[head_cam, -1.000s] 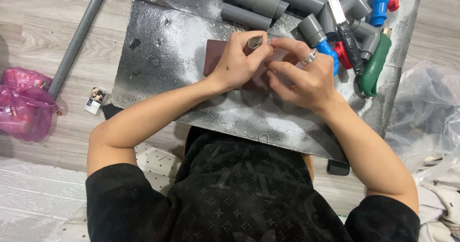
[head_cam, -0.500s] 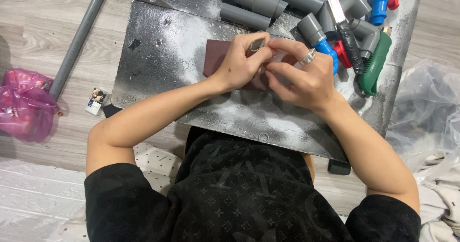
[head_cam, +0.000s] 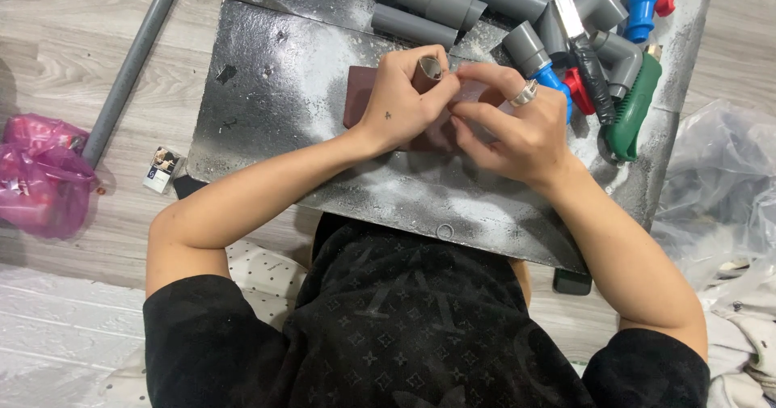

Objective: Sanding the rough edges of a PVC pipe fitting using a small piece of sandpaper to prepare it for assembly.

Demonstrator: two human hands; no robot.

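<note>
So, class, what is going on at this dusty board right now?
A person in a black top works over a dusty grey board. The left hand grips a short grey pipe piece above a dark red sheet. The right hand meets it. Grey pipe fittings lie behind.

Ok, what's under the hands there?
A dark red sheet lies flat on the dusty metal board. The left hand grips a short grey pipe piece; the right hand covers the sheet's middle.
</note>
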